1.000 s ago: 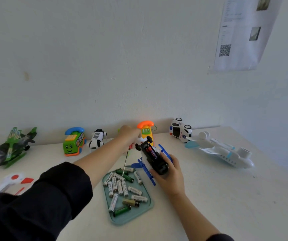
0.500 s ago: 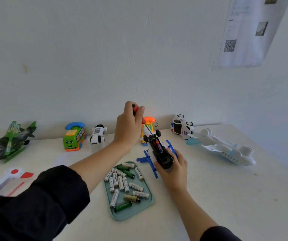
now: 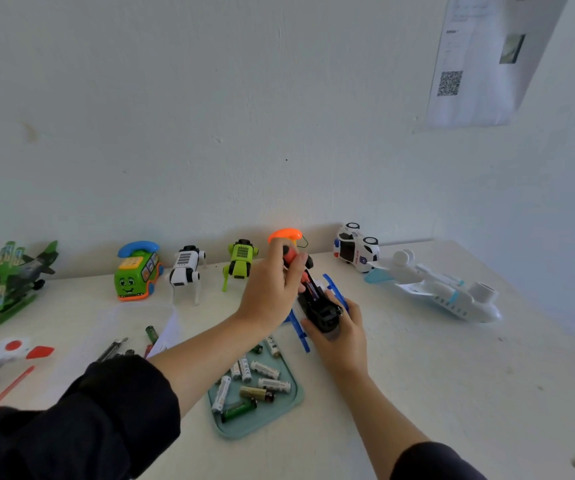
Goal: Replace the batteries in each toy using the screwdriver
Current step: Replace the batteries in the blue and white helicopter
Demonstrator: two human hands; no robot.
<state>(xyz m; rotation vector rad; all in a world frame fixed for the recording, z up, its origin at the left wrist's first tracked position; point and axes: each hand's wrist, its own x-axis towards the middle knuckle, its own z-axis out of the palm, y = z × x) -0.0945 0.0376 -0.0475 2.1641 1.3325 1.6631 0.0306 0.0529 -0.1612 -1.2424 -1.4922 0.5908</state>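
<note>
Left grip [image 3: 272, 289] round screwdriver [image 3: 291, 259] above toy [image 3: 320, 306]

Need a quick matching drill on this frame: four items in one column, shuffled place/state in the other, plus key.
Column 1
1. screwdriver
2. blue-skid toy
3. battery tray
4. police car

Column 2
A. lying on its side by the wall
B. pinched in the left hand, tip down on the toy
C. on the table near the camera, loose batteries inside
D. underside up, held by the right hand

Pairs: 1-B, 2-D, 3-C, 4-A
</note>
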